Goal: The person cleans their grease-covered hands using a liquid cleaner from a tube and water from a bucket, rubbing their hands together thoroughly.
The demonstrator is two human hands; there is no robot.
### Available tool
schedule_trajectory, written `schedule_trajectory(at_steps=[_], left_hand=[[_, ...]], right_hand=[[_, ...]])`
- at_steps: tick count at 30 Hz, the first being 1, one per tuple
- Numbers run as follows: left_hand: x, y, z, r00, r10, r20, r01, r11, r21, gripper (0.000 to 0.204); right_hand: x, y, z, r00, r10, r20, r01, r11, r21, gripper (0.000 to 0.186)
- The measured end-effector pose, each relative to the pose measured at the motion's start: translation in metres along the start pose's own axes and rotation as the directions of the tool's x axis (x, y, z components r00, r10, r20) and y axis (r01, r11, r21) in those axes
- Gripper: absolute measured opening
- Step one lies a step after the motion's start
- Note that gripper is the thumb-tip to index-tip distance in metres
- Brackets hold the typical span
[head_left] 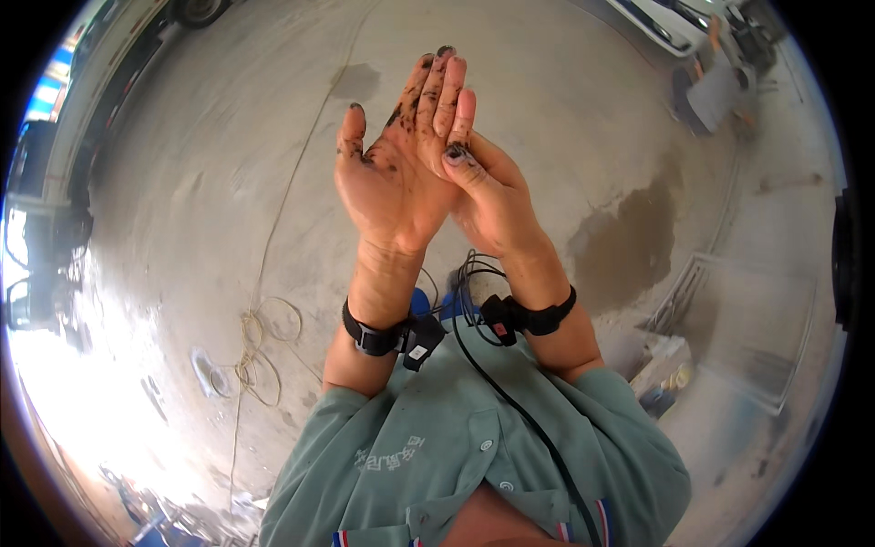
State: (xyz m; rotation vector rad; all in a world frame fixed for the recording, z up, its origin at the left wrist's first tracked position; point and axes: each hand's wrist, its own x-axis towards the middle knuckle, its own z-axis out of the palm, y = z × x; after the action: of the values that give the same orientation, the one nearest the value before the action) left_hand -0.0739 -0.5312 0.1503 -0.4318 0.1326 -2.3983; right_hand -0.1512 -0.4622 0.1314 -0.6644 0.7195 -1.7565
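Both hands are raised in front of my chest. My left hand is turned palm up with its fingers stretched out and the thumb standing apart. Black grime is smeared over its fingertips, fingers and upper palm. From the right, my right hand grips the little-finger edge of the left hand. Its blackened thumb presses near the base of the little finger, while most of its fingers are hidden behind. Each wrist wears a black strap, the left strap and the right strap, with a small black box attached.
Below the hands, black cables hang by my body. A thin rope lies coiled on the concrete floor at left. Right are a dark wet patch, a metal frame and a crouching person. Vehicles stand at the far edges.
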Motion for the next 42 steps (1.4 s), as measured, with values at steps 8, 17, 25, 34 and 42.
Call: schedule_trajectory(at_steps=[8, 17, 25, 34, 42], left_hand=[[0.002, 0.004, -0.023, 0.994, 0.096, 0.045, -0.099, 0.992, 0.08, 0.072], [0.007, 0.015, -0.035, 0.995, 0.065, 0.076, -0.071, 0.993, 0.09, 0.074], [0.002, 0.014, -0.037, 0.991, 0.079, 0.11, -0.094, 0.985, 0.142, 0.077], [0.003, 0.001, -0.03, 0.977, 0.137, 0.165, -0.151, 0.986, 0.072, 0.074], [0.015, -0.01, -0.032, 0.966, 0.207, 0.155, -0.255, 0.86, 0.443, 0.062]], right_hand=[[0.012, 0.01, -0.019, 0.992, 0.082, 0.091, -0.103, 0.962, 0.253, 0.02], [0.021, 0.013, -0.019, 0.997, 0.077, -0.003, -0.077, 0.993, 0.089, 0.013], [0.017, 0.006, -0.015, 0.99, 0.143, -0.005, -0.143, 0.987, 0.073, 0.018], [0.026, 0.01, -0.045, 0.971, -0.078, 0.227, 0.158, 0.919, -0.361, 0.019], [0.05, 0.007, -0.036, 0.999, -0.038, 0.037, 0.044, 0.98, -0.194, 0.026]])
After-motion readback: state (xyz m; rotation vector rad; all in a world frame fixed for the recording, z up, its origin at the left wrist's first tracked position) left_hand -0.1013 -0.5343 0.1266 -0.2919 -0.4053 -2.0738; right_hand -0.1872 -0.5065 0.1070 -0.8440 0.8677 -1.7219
